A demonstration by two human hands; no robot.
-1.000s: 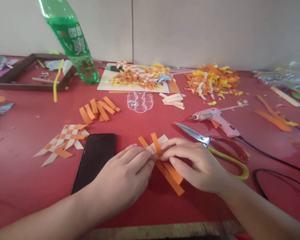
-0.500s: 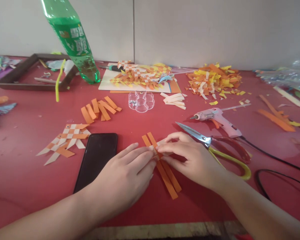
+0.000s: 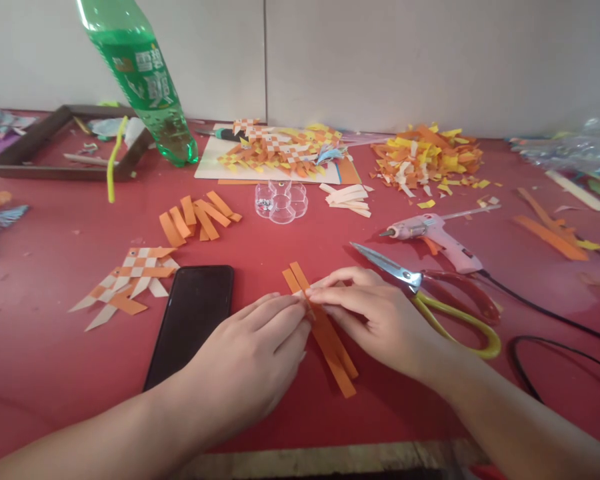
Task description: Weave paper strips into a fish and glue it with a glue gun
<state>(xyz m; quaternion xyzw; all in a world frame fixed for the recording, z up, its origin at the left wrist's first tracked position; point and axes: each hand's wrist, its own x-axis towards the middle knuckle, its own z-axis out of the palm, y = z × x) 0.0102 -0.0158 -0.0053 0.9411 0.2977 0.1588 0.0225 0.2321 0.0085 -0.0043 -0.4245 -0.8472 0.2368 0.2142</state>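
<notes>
Two orange paper strips (image 3: 334, 353) lie side by side at a slant, crossed by a pale strip that my fingers mostly cover. My left hand (image 3: 260, 340) has its fingertips closed on the crossing from the left. From the right, my right hand (image 3: 370, 307) pinches the same strips between thumb and fingers. Left of my left hand lies a black phone (image 3: 193, 320), and beyond it woven orange and white paper fish (image 3: 143, 270). Scissors (image 3: 415, 280) with red and yellow handles rest just beyond my right hand.
A pink glue gun (image 3: 433, 237) with a black cord lies at the right. Orange strips (image 3: 200, 217), a clear flower-shaped box (image 3: 281, 210) and pale strips (image 3: 347, 198) sit midway. Behind stand a green bottle (image 3: 147, 87), a dark frame (image 3: 55, 172) and a scrap pile (image 3: 427, 157).
The fingers of my left hand have drawn in closer together at the crossing, and my right fingertips have shifted slightly left. The strips stay in nearly the same place.
</notes>
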